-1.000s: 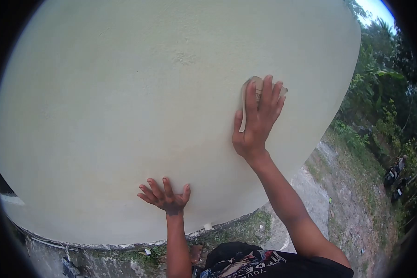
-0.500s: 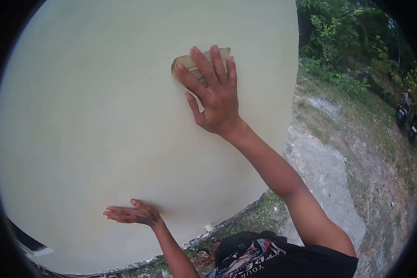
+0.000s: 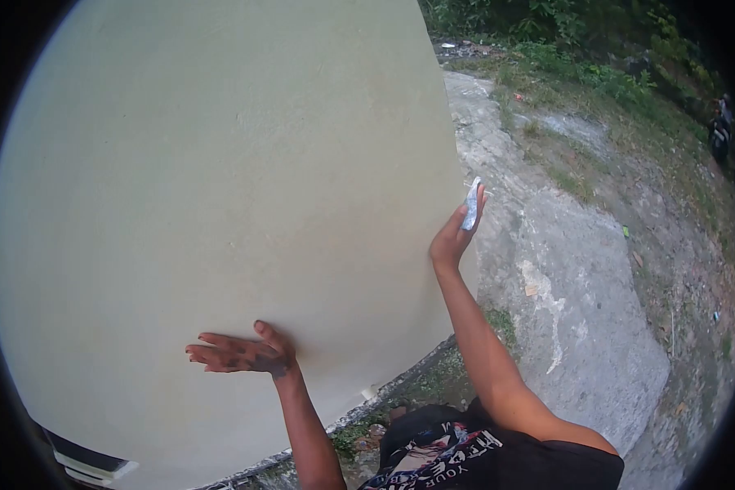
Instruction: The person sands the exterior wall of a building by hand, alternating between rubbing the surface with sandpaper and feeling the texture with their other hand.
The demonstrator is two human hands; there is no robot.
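A pale, painted wall [image 3: 220,204] fills most of the view. At its right edge, my right hand [image 3: 449,242] is turned side-on, closed around a piece of sandpaper [image 3: 471,204]. The sandpaper's light grey, dusty face shows between the thumb and the fingers. Lower down, my left hand [image 3: 245,353] is right at the wall with its fingers stretched to the left and the thumb raised. Dark smudges mark that hand near the wrist. Nothing is in it.
Beyond the wall's edge lies a rough concrete slab [image 3: 584,286], with dirt, grass and bushes [image 3: 563,57] behind it. Motorbikes [image 3: 720,135] stand at the far right. A dark opening with a white frame [image 3: 98,465] is at the lower left of the wall.
My right hand has come down and right from flat on the wall to its edge, turning the sandpaper from its brown printed back to its grey face. My left hand stays nearly in place.
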